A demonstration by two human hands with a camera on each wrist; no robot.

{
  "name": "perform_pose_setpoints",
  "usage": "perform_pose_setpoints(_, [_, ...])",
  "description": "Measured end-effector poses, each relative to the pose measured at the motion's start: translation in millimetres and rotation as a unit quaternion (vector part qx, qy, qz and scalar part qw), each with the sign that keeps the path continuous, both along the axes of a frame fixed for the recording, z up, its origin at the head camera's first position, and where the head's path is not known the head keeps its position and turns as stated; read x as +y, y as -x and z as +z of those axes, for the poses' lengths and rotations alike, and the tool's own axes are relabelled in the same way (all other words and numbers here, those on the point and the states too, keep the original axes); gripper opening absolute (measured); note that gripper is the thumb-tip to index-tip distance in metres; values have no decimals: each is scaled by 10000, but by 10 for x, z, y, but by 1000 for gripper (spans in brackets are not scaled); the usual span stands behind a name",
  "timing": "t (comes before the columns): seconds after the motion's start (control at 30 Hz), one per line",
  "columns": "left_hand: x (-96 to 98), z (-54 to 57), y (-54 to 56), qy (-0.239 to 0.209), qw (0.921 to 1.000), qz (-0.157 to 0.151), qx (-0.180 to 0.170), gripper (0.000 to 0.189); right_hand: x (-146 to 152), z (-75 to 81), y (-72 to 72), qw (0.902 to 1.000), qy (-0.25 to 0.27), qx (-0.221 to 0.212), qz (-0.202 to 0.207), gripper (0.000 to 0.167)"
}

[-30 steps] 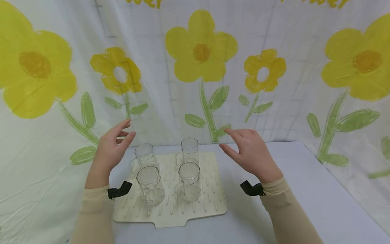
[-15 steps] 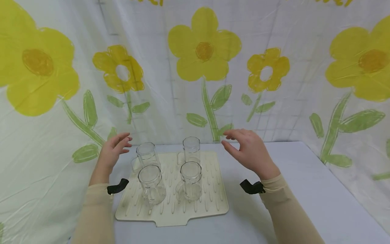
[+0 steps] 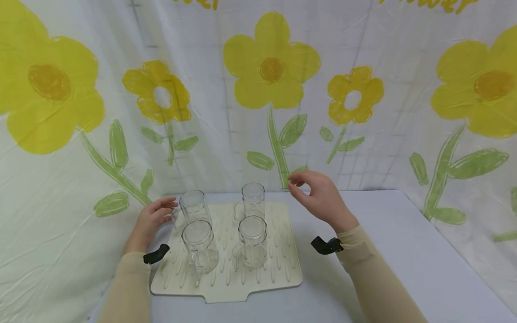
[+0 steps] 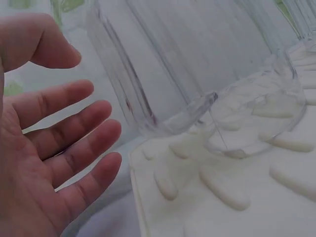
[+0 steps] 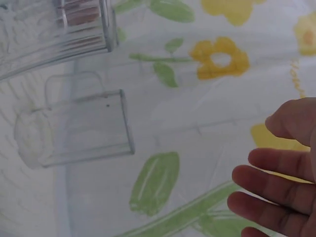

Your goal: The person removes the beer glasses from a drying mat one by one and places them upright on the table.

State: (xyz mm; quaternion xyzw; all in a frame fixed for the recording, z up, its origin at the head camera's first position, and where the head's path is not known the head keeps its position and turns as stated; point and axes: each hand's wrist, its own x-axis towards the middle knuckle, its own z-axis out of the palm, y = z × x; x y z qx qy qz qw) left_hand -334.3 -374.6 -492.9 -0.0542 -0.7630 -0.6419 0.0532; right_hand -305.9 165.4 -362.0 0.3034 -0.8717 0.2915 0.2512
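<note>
Beside the back-left glass mug (image 3: 194,208) is my left hand (image 3: 151,220), its fingers loosely spread next to the mug's handle (image 4: 133,94). In the left wrist view a gap shows between the fingertips (image 4: 109,129) and the glass. My right hand (image 3: 319,197) hovers right of the back-right mug (image 3: 253,200), fingers loosely bent and holding nothing. Two more clear mugs, front left (image 3: 200,246) and front right (image 3: 252,242), stand upright closer to me. All of them stand on a cream ridged drying mat (image 3: 226,282).
The mat lies on a white table (image 3: 363,278). A white curtain (image 3: 210,148) printed with yellow flowers hangs behind and along the sides. Both wrists carry a black strap mount (image 3: 327,246).
My left hand has come down from above to beside the back-left mug's handle. The right hand has drifted slightly left, its fingers a little more bent. The mugs stay where they were.
</note>
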Motion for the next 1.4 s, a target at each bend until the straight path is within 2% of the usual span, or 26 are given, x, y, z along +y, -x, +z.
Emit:
perform_pose_setpoints(0.1, [-40, -125, -18, -73, 9997, -52, -247, 53, -57, -39, 70, 9996, 38, -273, 105, 29])
perform_pose_setpoints(0.2, [-59, -187, -28, -26, 9995, -65, -307, 55, -128, -64, 141, 9980, 95, -579, 218, 32])
perform_pose_setpoints(0.4, [-65, -194, -26, 106, 9997, -44, -218, 45, -356, -95, 310, 9880, 113, -1440, 548, 45])
perform_pose_setpoints(0.53, [-70, -194, -28, -7, 9997, -28, -249, 40, -547, -127, 428, 9796, -183, -1867, 725, 57])
perform_pose_setpoints(0.7, [-69, -196, -35, -110, 9994, -63, -308, 46, -724, -185, 534, 9727, -682, -2042, 861, 67])
perform_pose_setpoints(1.0, [-53, -133, 0, 130, 9991, -64, -407, 54, -865, -273, 617, 9642, -825, -2282, 1067, 83])
perform_pose_setpoints(1.4, [-69, -142, 8, 117, 9986, -32, -510, 55, -1023, -440, 729, 9610, -911, -2454, 889, 83])
